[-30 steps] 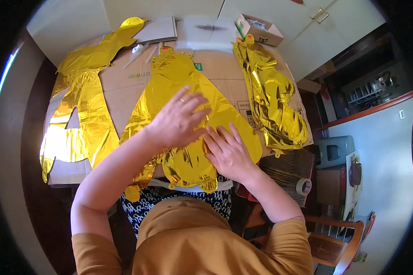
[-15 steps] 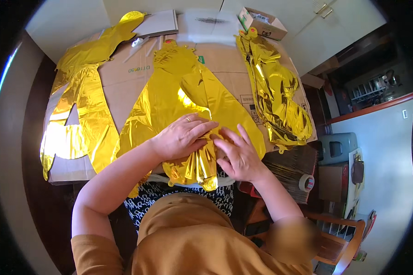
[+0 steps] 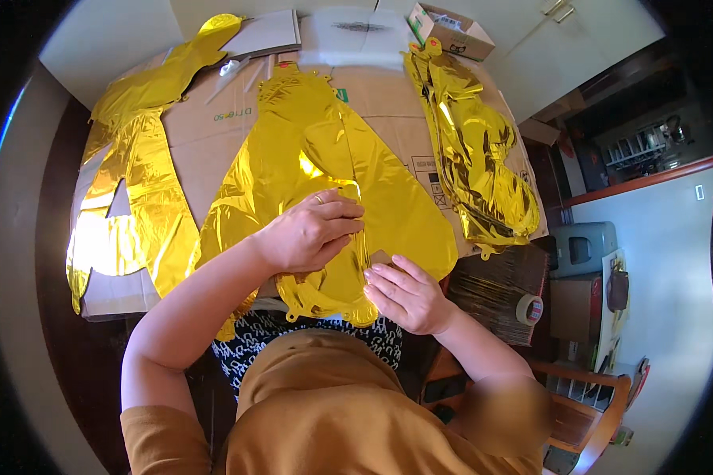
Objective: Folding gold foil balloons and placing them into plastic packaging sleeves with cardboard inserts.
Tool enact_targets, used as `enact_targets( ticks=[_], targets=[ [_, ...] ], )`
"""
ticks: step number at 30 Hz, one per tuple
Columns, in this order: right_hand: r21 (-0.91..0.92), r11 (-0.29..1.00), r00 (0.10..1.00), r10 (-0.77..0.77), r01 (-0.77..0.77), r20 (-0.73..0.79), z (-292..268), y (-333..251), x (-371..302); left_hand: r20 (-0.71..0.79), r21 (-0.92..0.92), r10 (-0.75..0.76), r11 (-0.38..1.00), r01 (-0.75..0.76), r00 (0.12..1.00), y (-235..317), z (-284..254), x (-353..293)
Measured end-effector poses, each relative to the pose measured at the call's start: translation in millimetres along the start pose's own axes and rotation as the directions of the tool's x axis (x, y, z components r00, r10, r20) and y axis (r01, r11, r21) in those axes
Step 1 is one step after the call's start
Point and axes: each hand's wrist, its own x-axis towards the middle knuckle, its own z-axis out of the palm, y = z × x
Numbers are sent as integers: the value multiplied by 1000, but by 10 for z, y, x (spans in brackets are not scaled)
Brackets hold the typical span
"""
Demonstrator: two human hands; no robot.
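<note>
A flat, uninflated gold foil balloon (image 3: 293,142) spreads over the cardboard in front of me, its near end reaching my lap. My left hand (image 3: 307,235) rests on its lower middle, fingers bent and closed on the foil by a lengthwise fold. Lower and to the right, my right hand (image 3: 410,299) has its fingers held together on the foil's near right edge; the thumb is hidden. Between the hands the foil runs fairly straight. Two more gold foil pieces lie alongside: a long one (image 3: 148,162) on the left and a crumpled one (image 3: 483,146) on the right.
Flattened cardboard (image 3: 214,138) covers the table. At the back are a white board (image 3: 265,36), a small plastic piece (image 3: 230,68) and an open carton (image 3: 453,39). Right of me, a tape roll (image 3: 529,309) sits on a brown surface near a wooden chair (image 3: 578,419).
My right hand has moved down toward me and its spread fingers have come together. The bunched foil at the near end now lies flatter. My left hand's fingers have curled in more.
</note>
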Motion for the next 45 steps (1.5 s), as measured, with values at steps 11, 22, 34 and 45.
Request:
enact_targets(
  ticks=[11, 22, 34, 45],
  targets=[
    [239, 959, 985, -167, 151, 49, -49, -288, -142, 28, 21, -25, 999, 24, 999, 7, 8, -14],
    [694, -498, -89, 840, -519, 536, 55, -25, -658, -115, -14, 23, 1000, -25, 993, 58, -27, 19],
    [773, -326, -30, 929, -544, 370, -33, -117, -442, 7, 402, -193, 899, 174, 981, 38, -577, 108],
    [388, 812, 848, 516, -437, -124, -367, -113, 400, 89, 472, -351, 839, 271, 932, -160, -336, -125]
  ],
)
